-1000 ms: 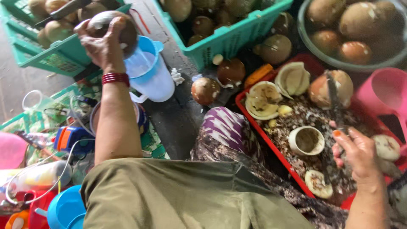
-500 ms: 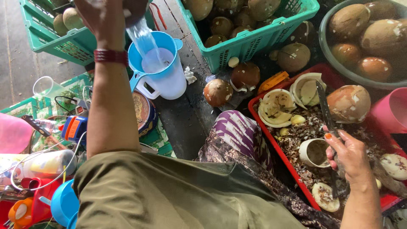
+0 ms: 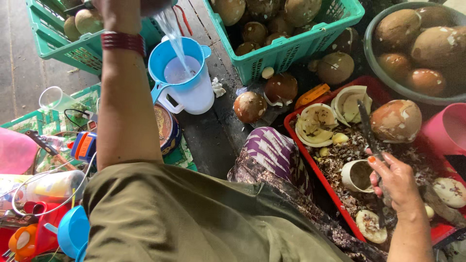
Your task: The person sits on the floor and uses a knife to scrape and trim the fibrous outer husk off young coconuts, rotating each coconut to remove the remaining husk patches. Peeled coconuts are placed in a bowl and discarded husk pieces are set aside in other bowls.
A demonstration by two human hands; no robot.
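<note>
**Spill and blade risks at the pour**

Left hand [image 3: 119,9], mostly cropped, grip not visible, pours a thin stream into the blue jug [image 3: 180,73] on the floor between two green baskets [image 3: 296,46]; any drift wets the floor. Right hand [image 3: 395,182] clasps a knife [image 3: 369,133] over the crowded red tray [image 3: 310,160]; little room.

left hand [image 3: 121,9] cut off by top edge — its load hidden

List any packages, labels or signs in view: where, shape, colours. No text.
Round tin: beside the left forearm, below the blue-and-white jug; printed brown-gold lid.
Clear bottle: lower left, lying down, yellowish label.
Small container: left of the forearm, blue with orange label.
No signs or screens.
</note>
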